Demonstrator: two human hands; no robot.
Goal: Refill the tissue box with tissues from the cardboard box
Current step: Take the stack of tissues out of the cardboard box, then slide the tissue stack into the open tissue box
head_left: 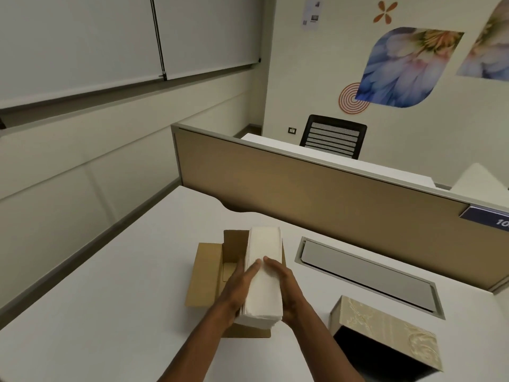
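**Stack of tissues clasped over the cardboard box, tissue box waiting open to the right**

Nearest the camera, the tissue box lies on the white desk at the lower right, its patterned cream side up and its dark open end turned toward the person. That opening looks ready to take a refill slid in from the near side.

Just to its left, both forearms reach forward. The left hand and right hand press flat against the two long sides of a tall white stack of tissues, thumbs meeting on top. Squeezing from both sides probably keeps the loose sheets from fanning apart. The stack sits over the open cardboard box, apparently part-way out of it; whether its underside rests on anything inside is hidden.

The box's flaps stand open on the left and at the back, so nothing blocks a lift upward. Between the stack and the tissue box is only bare desk.

Beyond, a grey cable hatch is set into the desk, then a tan partition, with a black chair behind it.
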